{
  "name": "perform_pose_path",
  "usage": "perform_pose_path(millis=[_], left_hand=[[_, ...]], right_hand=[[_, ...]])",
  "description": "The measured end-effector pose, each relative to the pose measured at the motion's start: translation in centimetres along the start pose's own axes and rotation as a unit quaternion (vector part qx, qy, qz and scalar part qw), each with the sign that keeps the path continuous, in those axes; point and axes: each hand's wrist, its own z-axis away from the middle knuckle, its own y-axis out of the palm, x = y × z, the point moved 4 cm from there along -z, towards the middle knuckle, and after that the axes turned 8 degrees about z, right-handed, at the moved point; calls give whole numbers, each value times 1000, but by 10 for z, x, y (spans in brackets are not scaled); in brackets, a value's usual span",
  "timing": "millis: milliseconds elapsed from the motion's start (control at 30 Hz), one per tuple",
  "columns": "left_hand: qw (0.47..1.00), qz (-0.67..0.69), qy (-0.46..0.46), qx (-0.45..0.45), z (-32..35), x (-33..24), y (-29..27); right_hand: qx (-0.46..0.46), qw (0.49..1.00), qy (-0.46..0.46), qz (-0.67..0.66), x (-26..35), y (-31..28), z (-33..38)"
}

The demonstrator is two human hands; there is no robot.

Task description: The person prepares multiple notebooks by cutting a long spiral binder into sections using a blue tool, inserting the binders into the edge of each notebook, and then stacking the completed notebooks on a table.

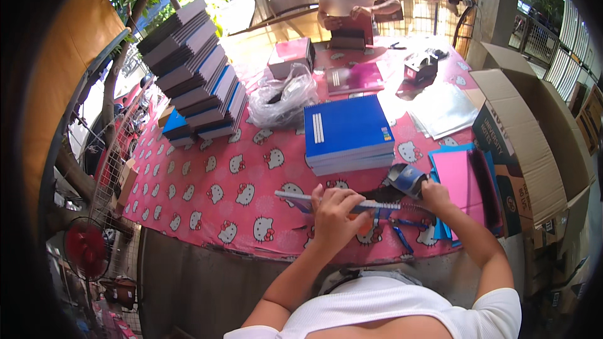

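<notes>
My left hand [339, 213] is closed on a spiral notebook [294, 197], which is held nearly edge-on just above the near side of the table. The notebook's wire coil [384, 205] shows to the right of my fingers. My right hand [434, 193] grips a dark, rounded, roll-like thing with a blue and white face [407, 179]; its exact kind is unclear. Between the two hands a dark strip [379, 193] runs behind the notebook. Just beyond them stands a stack of blue-covered spiral notebooks [348, 127]. Blue pens [402, 239] lie below my right hand.
A tall, leaning notebook stack [198, 78] stands left, beside a clear plastic bag [282, 98]. Pink and blue sheets [458, 182] lie right, by an open cardboard box [527, 132]. Clear sheets [445, 112] lie farther back. Another person [353, 3] works across the pink patterned table [188, 179].
</notes>
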Motion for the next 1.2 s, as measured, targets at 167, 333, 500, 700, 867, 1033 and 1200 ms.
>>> perform_pose_path(millis=[167, 333, 500, 700, 867, 1033, 1200], left_hand=[[998, 38, -55, -5, 11, 15, -6], [998, 41, -52, 3, 8, 18, 0], [996, 58, -69, 3, 7, 17, -1], [989, -72, -133, 6, 7, 27, -21], [978, -115, -168, -44, 19, 45, -39], [987, -46, -153, -34, 19, 65, -48], [983, 11, -174, -59, 19, 76, -53]], right_hand=[[9, 963, -23, -268, 20, -74, -15], [99, 762, -229, -597, 53, -112, -12], [-61, 656, -288, -695, 39, -94, -23], [66, 799, -256, -540, 74, -126, -43], [42, 753, -287, -591, 90, -128, -58], [126, 781, -211, -574, 113, -135, -59], [71, 877, -211, -425, 138, -129, -77]])
